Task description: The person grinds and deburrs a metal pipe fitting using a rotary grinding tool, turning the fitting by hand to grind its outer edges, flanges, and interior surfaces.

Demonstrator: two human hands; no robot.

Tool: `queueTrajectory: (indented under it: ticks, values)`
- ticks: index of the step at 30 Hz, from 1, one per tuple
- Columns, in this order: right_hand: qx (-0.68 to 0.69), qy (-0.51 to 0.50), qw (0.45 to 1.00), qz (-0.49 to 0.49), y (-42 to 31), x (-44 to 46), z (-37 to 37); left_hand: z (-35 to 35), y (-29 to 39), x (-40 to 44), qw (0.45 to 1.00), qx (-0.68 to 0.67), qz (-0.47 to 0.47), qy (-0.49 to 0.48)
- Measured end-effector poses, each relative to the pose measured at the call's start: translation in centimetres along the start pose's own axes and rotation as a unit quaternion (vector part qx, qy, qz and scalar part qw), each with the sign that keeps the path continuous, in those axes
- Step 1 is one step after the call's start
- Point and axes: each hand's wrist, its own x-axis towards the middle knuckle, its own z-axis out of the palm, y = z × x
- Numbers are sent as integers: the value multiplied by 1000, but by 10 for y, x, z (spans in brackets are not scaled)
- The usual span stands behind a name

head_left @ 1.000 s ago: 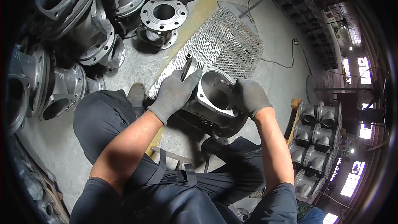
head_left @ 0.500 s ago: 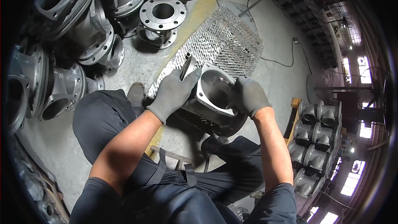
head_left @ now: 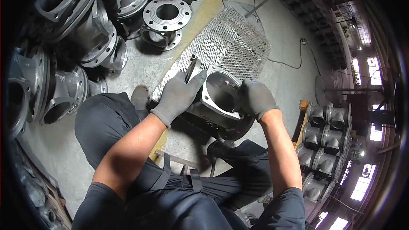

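A dark cast-metal valve body (head_left: 208,124) lies between my hands on its side, its squarish machined opening facing up toward me. My left hand (head_left: 181,93), in a grey glove, is closed around the flange at its left end, and the flange's thin edge (head_left: 193,70) shows between thumb and fingers. Also gloved in grey, my right hand (head_left: 258,99) is closed at the right side of the opening, against the right end of the valve body. Its fingertips are hidden. The inside of the opening is dark and shadowed.
An expanded-metal mesh platform (head_left: 251,51) lies just beyond the valve body. Flanged castings crowd the left, including an upright one (head_left: 179,17). Several castings (head_left: 321,140) stand stacked on a wooden pallet at right. A cable (head_left: 294,67) runs along the floor.
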Motion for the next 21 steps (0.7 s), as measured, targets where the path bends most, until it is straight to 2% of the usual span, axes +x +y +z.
queueTrajectory:
  ticks: [4,6,12,16,19,21]
  values:
    - [2,0,1000,2,0,-1,1,7,-16,6,998,38,35,19]
    - [1,-1,1000,2,1,0,2,10,-28,10,992,78,96,23]
    - [-2,9,1000,-14,3,-3,3,4,-8,3,1000,-25,6,10]
    - [2,18,1000,-16,2,-3,4,4,-10,4,1000,-9,17,7]
    - [0,10,1000,-16,0,-4,1,7,-25,9,995,21,94,16]
    - [0,11,1000,-16,1,-4,2,8,-28,10,984,132,115,-19]
